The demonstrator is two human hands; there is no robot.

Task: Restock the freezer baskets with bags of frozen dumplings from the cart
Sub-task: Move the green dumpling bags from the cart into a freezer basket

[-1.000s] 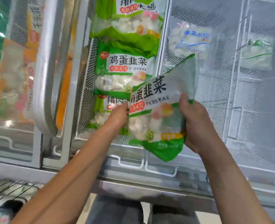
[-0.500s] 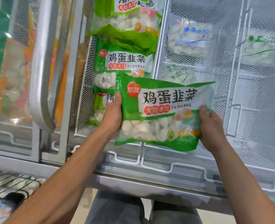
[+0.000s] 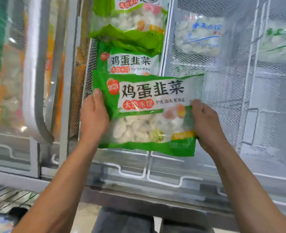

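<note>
- The step in hand looks like placing: a green bag of dumplings (image 3: 149,113) is held flat, label up, over the near end of the left mesh basket (image 3: 88,64).
- The left hand (image 3: 93,115) holds the bag's left edge, thumb on top and fingers out of sight beneath; its grip is pinching the bag.
- The right hand (image 3: 206,121) pinches the bag's right edge the same way, thumb over the wrapper.
- The bag's right part reaches past the divider rail (image 3: 164,52) toward the right basket (image 3: 231,91).
- Next move, as I judge it: shift the bag left so it clears the rail, then lower it onto the stack and let go.
- In the left basket lie a matching green bag (image 3: 130,62), partly covered by the held one, and another green bag (image 3: 130,19) at the far end.
- The right basket holds a clear bag with blue print (image 3: 200,34); a clear bag with green print (image 3: 280,42) lies further right.
- A sliding lid frame (image 3: 33,81) stands at the left, close to the left forearm; the cart's wire (image 3: 4,195) shows at the lower left corner.
</note>
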